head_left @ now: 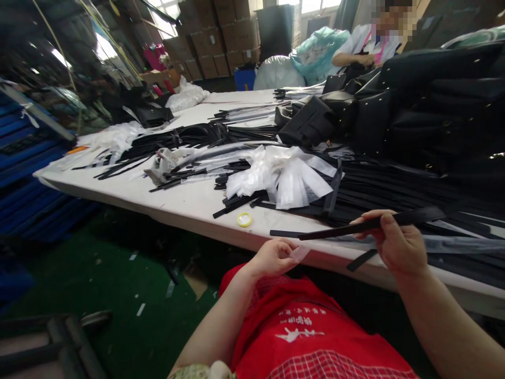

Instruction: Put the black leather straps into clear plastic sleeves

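My right hand [396, 243] is closed on a long black strap [355, 227], which points left over the front edge of the white table [173, 202]. My left hand [274, 257] is lower, just in front of the table edge, its fingers pinched on a small clear piece of tape or film [300, 253]. A small roll of yellow tape [244, 219] lies on the table just beyond my left hand. Behind it sit a heap of clear plastic sleeves [284, 176] and many black straps [394, 189].
Black bags [414, 100] are piled at the right. Another person [374, 45] works at the far end of the table. Cardboard boxes [221, 37] stand at the back, blue crates [23, 158] at the left, and the floor [118, 273] is green.
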Motion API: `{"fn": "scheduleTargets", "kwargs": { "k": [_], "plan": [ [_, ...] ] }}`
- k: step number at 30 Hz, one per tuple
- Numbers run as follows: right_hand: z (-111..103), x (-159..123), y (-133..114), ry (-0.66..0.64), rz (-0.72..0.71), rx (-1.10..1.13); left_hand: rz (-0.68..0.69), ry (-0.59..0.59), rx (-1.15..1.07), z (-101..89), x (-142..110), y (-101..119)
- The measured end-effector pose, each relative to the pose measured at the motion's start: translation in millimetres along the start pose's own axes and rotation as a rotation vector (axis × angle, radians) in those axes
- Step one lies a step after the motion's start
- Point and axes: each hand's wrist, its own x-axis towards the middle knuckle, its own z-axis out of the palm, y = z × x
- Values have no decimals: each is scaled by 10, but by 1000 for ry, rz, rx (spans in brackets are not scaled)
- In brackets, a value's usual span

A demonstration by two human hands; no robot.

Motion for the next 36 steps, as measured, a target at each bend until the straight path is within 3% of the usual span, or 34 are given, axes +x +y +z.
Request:
{"fn": "scheduleTargets", "kwargs": {
  "k": [10, 15, 19, 23, 25, 28, 29, 34, 36],
  "plan": [
    [-28, -25, 52, -9, 72, -27, -36, -68, -222, -69, -15, -23],
    [-51, 54, 99, -91, 164, -213, -29, -103, -313, -89, 2, 46],
    [244, -101, 256, -229, 261, -308, -157, -131, -441, 137, 53, 73],
    [512, -265, 582, -391, 554, -40, -232, -50, -545, 475, 110, -76],
    [454, -182, 686, -287, 601, 72, -191, 6, -447, 570, 118, -179],
    [257, -14, 720, 49, 501, 171, -114, 81, -206, 608, 131, -248],
    [223, -2, 721, 97, 477, 184, -89, 102, -140, 610, 148, -236],
    [369, -188, 730, -176, 638, 222, 34, 187, 28, 648, 273, -5],
    [386, -183, 692, -74, 624, 321, 65, 174, 111, 649, 291, 81]
  ]
}}
